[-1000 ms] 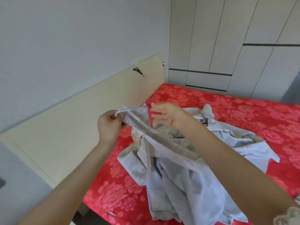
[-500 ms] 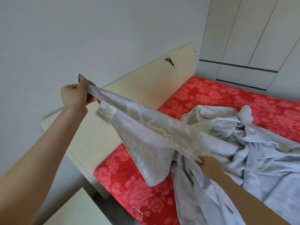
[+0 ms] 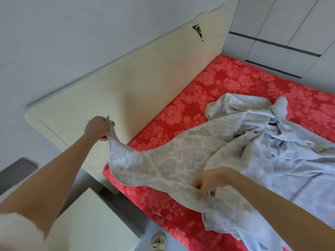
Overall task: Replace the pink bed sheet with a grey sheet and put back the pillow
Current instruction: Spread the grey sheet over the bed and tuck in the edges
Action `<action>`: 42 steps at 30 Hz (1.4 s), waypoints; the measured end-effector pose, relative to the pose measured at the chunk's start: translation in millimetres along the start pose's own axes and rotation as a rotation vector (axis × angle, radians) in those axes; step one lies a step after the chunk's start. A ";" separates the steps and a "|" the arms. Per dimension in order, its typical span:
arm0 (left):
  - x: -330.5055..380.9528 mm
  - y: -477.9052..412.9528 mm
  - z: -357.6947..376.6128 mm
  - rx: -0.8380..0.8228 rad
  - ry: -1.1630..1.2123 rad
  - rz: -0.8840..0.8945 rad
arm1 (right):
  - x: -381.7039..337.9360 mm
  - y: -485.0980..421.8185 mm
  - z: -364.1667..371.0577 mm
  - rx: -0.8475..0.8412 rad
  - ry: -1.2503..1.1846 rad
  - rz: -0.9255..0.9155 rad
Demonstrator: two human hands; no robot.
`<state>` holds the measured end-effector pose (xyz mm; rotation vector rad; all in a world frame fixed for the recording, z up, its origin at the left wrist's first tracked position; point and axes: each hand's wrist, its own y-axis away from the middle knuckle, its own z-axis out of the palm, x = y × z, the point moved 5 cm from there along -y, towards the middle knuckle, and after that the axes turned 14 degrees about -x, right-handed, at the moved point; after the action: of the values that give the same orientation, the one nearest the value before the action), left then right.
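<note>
A: Fingers?
B: Left hand (image 3: 97,128) clenched round one corner of the grey sheet (image 3: 181,156), held up just in front of the headboard (image 3: 126,84). Right hand (image 3: 206,185) pinches the sheet's edge further along, low over the near side of the bed. Cloth sags between the two.
A: Rest of it?
B: Bunched in a heap mid-bed, lying on the red-pink floral cover (image 3: 235,82) (can't tell if that's the pink sheet or the mattress itself).
A: Step?
B: Spreading, early stage. One corner in hand, nothing laid flat, nothing tucked. Pillow not in view.
A: Next move?
B: My read: bring the left corner down to the bed corner by the headboard, next to the nightstand (image 3: 87,223), and hook or tuck it there. Right hand then draws the edge taut along the near side. Heap has to be shaken out toward the wardrobe (image 3: 290,24), else it drags and the corner pulls off.
</note>
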<state>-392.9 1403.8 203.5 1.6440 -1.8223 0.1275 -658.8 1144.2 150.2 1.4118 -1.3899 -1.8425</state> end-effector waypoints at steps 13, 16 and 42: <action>-86.1 -19.1 122.3 -0.363 -0.422 -0.277 | 88.8 -55.1 -97.7 0.607 0.147 0.230; -79.3 -32.0 152.0 -0.286 -0.364 -0.192 | 103.1 -61.7 -128.4 0.763 0.151 0.213; -125.7 -212.8 308.8 -0.308 -0.483 -0.019 | 119.6 -274.3 -364.7 0.705 0.625 0.472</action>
<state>-326.7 1315.9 -176.5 1.5561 -2.0446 -0.5783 -317.6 996.5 -140.2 1.5768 -1.8636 -0.5411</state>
